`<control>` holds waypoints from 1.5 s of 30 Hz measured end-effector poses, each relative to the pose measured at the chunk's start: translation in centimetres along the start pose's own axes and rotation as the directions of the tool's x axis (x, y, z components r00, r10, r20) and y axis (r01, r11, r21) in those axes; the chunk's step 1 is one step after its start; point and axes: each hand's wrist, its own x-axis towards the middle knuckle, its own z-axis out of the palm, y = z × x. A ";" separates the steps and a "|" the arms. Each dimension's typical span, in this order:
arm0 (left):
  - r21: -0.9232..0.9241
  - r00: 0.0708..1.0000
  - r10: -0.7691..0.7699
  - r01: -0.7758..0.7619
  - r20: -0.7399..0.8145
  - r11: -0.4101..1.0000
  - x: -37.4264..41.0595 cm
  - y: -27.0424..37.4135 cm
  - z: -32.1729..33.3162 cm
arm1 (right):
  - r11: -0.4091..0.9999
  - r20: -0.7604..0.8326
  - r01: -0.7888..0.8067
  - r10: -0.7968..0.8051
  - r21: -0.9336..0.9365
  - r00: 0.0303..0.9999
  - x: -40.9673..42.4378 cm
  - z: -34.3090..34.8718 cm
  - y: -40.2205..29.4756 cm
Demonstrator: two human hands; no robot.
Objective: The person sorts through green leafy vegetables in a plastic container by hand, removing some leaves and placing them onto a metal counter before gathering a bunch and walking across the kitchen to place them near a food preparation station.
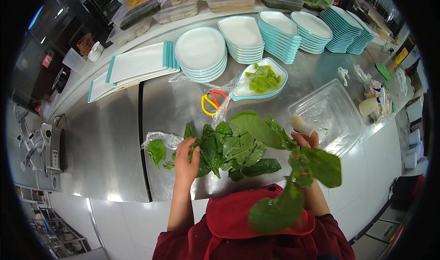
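Note:
My right hand [306, 141] is raised at the right, gripping a bunch of large green leaves [292, 177]; the leaves hide part of the hand and wrist. A finger of it bears a whitish wrapping [301, 125]. At the left side of a leafy green pile [223, 148] on the steel counter, my left hand [187, 158] touches the leaves with its fingers apart. A loose leaf [156, 152] and clear plastic film [165, 139] lie left of that hand. Beyond the pile are scissors with yellow and red handles [213, 102], partly under film.
A clear plastic tub [330, 119] stands at the right, near a squeeze bottle [369, 106]. Farther back, a leaf-shaped dish [240, 88] holds light green slices. Stacked white plates [201, 50] line the counter's back, below food containers [230, 4]. A metal appliance [51, 150] stands far left.

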 end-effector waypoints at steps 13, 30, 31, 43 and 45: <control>-0.207 0.569 0.647 -0.649 0.508 0.732 4.4 16.5 3.3 | 0.274 0.530 0.899 -0.733 -0.342 0.425 1.4 0.8 -3.2; 0.107 0.989 -0.039 0.025 0.140 0.994 5.2 2.2 -3.2 | 0.967 0.054 0.234 -0.230 -0.103 0.972 1.2 -3.9 1.0; 0.170 0.992 -0.076 0.058 0.098 0.984 4.7 0.4 -4.1 | 0.957 0.045 0.270 -0.267 -0.109 0.963 1.2 -3.6 1.4; 0.578 0.963 0.191 -0.049 -0.187 0.815 -0.2 -4.8 -4.8 | 0.890 0.194 -0.275 0.216 0.365 0.957 1.3 0.0 1.5; 0.343 0.995 0.095 -0.079 -0.031 0.936 -0.7 -2.9 -2.1 | 0.902 0.197 -0.266 0.209 0.340 0.958 1.2 0.4 1.6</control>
